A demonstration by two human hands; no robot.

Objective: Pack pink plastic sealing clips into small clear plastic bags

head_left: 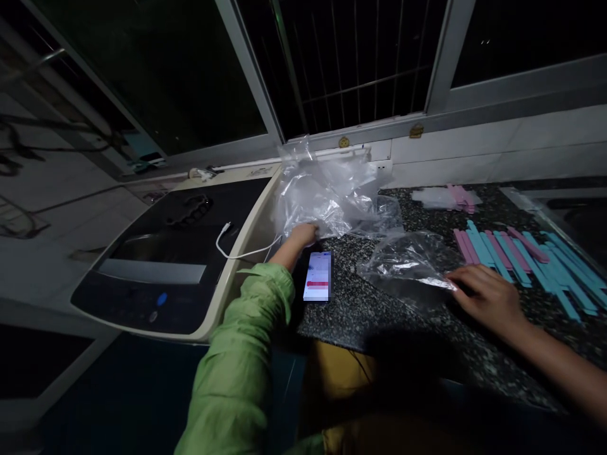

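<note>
My right hand point(488, 294) pinches the edge of a clear plastic bag point(408, 262) lying on the speckled dark counter point(341, 322). My left hand point(302, 235) reaches to the near edge of a heap of clear plastic bags point(327, 196) at the back. Its fingertips touch or sit beside the plastic, and I cannot make out whether they grip it. Just below that hand lies a phone point(317, 277) with its screen lit. Pink and light-blue flat strips point(516, 253) are spread out to the right, beyond my right hand.
On the left stands a washing machine point(156, 253) with a dark lid, a white charging cable point(241, 255) across it. A few pink strips point(461, 197) rest on white plastic at the back. A barred window point(355, 63) rises behind the counter.
</note>
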